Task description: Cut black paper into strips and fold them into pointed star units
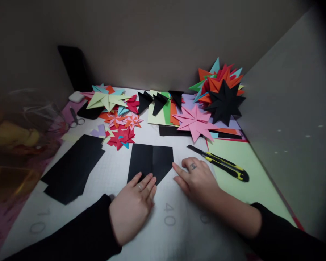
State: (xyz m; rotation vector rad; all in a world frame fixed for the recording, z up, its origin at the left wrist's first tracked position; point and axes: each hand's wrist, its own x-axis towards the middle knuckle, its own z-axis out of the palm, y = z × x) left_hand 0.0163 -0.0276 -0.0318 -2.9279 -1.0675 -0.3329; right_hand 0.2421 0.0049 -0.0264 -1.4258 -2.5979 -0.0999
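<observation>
- Progress, as I judge it: the black paper sheet (pixel 151 161) carries one centre crease and angled lower corners; further folds are left. Finished stars, such as the pink paper star (pixel 195 121), lie behind it.
- My left hand (pixel 133 204) lies flat, grip open, fingertips pressing the sheet's lower edge on the white gridded table (pixel 114 170).
- My right hand (pixel 197 177), also open, touches the sheet's right corner.
- Materials: matte, thin paper; the yellow-and-black utility knife (pixel 220 163) lies just right.
</observation>
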